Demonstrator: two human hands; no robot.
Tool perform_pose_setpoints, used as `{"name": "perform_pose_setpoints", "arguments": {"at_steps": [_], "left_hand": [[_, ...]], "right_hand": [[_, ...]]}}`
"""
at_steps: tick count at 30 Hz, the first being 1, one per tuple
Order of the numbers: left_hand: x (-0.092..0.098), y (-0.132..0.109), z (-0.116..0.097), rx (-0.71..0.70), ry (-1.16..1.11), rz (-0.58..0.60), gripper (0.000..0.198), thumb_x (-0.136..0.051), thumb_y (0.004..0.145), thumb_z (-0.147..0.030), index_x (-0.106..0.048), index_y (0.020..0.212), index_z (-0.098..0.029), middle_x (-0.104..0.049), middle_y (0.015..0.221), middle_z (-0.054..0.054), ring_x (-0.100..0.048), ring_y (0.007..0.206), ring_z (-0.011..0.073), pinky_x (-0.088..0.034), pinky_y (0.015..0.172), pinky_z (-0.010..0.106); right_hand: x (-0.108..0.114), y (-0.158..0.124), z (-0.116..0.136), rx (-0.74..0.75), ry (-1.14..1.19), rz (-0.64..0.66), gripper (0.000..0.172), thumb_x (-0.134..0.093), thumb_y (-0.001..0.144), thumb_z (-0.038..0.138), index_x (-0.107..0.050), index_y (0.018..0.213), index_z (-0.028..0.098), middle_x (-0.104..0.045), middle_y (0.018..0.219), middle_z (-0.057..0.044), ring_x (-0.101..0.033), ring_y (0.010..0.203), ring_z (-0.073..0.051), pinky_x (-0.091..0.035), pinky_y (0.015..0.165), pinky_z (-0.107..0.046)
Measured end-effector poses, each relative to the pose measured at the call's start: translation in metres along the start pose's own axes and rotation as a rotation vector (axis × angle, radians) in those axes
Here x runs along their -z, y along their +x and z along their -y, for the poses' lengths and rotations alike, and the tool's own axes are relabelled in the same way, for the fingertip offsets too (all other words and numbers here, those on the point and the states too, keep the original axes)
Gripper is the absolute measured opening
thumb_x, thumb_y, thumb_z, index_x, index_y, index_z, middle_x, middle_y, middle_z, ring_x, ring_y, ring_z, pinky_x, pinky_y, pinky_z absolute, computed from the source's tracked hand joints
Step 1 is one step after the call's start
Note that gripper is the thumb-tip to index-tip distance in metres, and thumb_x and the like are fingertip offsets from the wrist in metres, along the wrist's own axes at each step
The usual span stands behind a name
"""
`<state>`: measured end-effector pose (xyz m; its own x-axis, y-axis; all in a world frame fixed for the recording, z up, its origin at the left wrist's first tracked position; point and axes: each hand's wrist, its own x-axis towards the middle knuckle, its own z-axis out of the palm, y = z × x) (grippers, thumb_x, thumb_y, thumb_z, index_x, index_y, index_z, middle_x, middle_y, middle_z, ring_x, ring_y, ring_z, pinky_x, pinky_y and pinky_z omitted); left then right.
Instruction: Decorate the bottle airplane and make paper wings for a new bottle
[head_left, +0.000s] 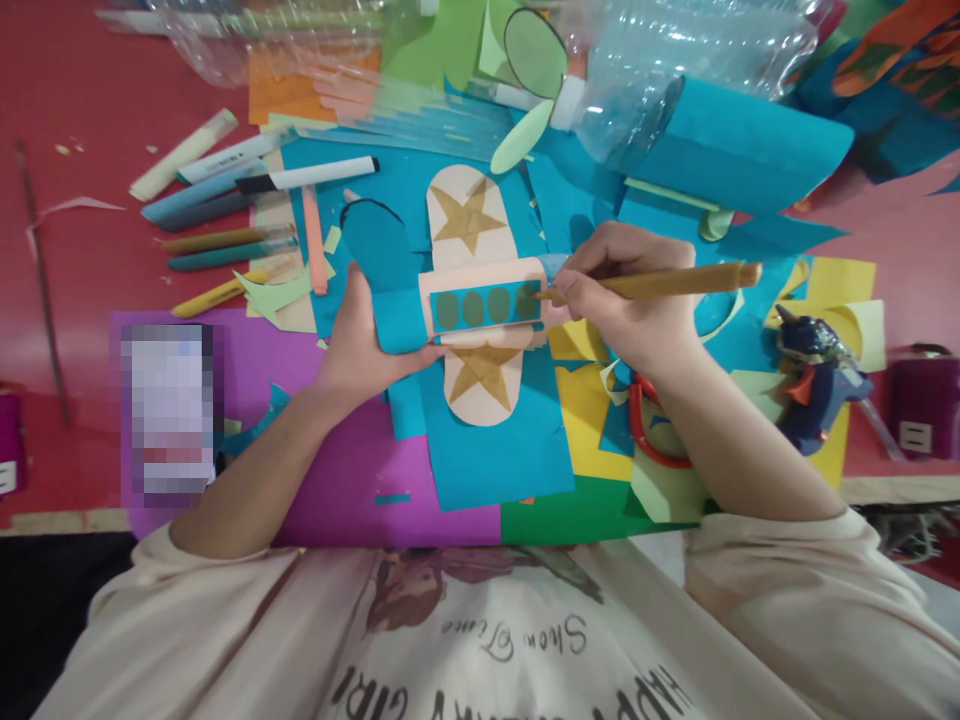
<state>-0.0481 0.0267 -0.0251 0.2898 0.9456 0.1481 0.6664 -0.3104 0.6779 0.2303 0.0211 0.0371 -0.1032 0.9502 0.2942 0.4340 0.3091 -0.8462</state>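
Note:
My left hand [358, 345] presses flat on blue paper beside a paper craft [480, 300], its thumb against the craft's left edge. The craft is a cream oval with two tan stars, crossed by a cream band bearing a blue strip with several green ovals. My right hand [626, 300] is closed round a brownish-gold marker [667, 282], gripped like a pen. The marker's tip touches the right end of the blue strip.
Markers and pens [247, 215] lie at the upper left. A clear plastic bottle [675, 70] and rolled blue paper [742, 140] sit at the top right. A blue glue gun [817, 380] rests at right, red-handled scissors [652, 430] under my right wrist. Coloured paper scraps cover the red table.

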Motion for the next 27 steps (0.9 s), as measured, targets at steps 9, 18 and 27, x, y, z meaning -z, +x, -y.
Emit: {"name": "perform_pose_setpoints", "arguments": {"at_steps": [9,18,27], "left_hand": [[0.001,-0.001,0.001,0.011,0.002,0.039,0.113,-0.071,0.059,-0.08,-0.019,0.148,-0.033,-0.036,0.155,0.009,-0.035,0.144,0.0368,-0.034,0.117,0.054],[0.003,0.001,-0.011,0.089,-0.045,0.079,0.119,-0.073,0.057,-0.079,-0.02,0.149,-0.026,-0.033,0.157,0.014,-0.032,0.145,0.0405,-0.032,0.118,0.055],[0.002,0.001,-0.009,0.036,-0.026,0.038,0.116,-0.072,0.057,-0.08,-0.022,0.146,-0.024,-0.037,0.152,0.017,-0.037,0.142,0.0394,-0.035,0.115,0.057]], "right_hand": [[-0.001,0.001,0.002,-0.049,-0.019,-0.038,0.025,-0.063,0.076,0.023,-0.05,0.056,0.025,-0.054,0.051,0.003,-0.047,0.046,-0.012,-0.038,0.044,-0.029],[0.002,0.002,0.003,-0.047,0.007,0.049,0.028,-0.062,0.072,0.018,-0.045,0.05,0.025,-0.051,0.048,0.003,-0.045,0.047,-0.013,-0.035,0.043,-0.03],[0.004,0.004,0.005,-0.036,0.045,0.13,0.029,-0.061,0.07,0.017,-0.043,0.05,0.024,-0.053,0.05,0.002,-0.045,0.047,-0.012,-0.031,0.042,-0.03]]}}
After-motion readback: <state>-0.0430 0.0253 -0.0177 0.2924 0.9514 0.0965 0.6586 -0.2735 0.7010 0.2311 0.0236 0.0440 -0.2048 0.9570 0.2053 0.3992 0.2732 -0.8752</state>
